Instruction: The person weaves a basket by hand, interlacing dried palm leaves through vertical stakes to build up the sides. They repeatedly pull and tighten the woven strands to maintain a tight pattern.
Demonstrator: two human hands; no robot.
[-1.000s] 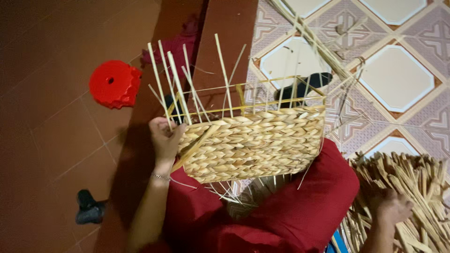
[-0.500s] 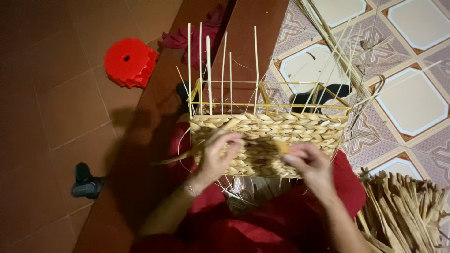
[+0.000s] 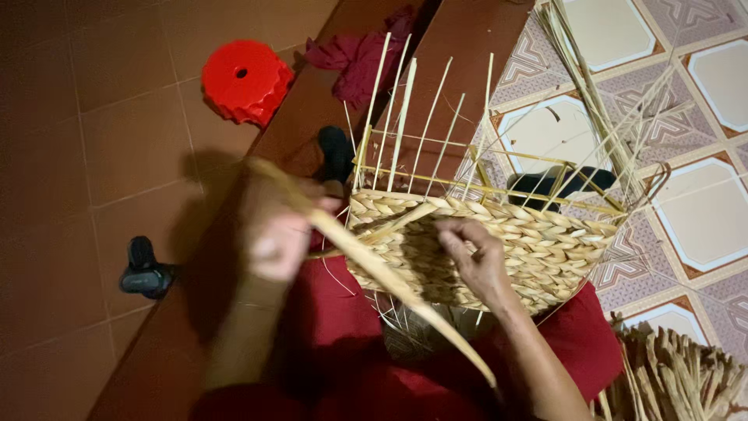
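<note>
A half-woven straw basket [image 3: 530, 245] on a wire frame rests on my lap, over red cloth, with thin upright stakes rising from its rim. My left hand [image 3: 273, 230] is blurred at the basket's left corner and grips a long flat straw strand [image 3: 382, 277] that runs down to the lower right. My right hand [image 3: 475, 261] presses on the woven front wall, fingers pinching the weave near the rim.
A red plastic stool [image 3: 245, 78] lies on the brown tile floor at upper left. Dark red cloth [image 3: 358, 58] lies beyond the basket. A small black object [image 3: 144, 269] sits at left. A pile of straw strands [image 3: 678, 382] lies at lower right; long stalks [image 3: 592, 93] lie on patterned tiles.
My left hand has moved off the basket's front to its left corner, pulling a long strand out. My right hand stayed on the woven wall. The view shifted slightly.
</note>
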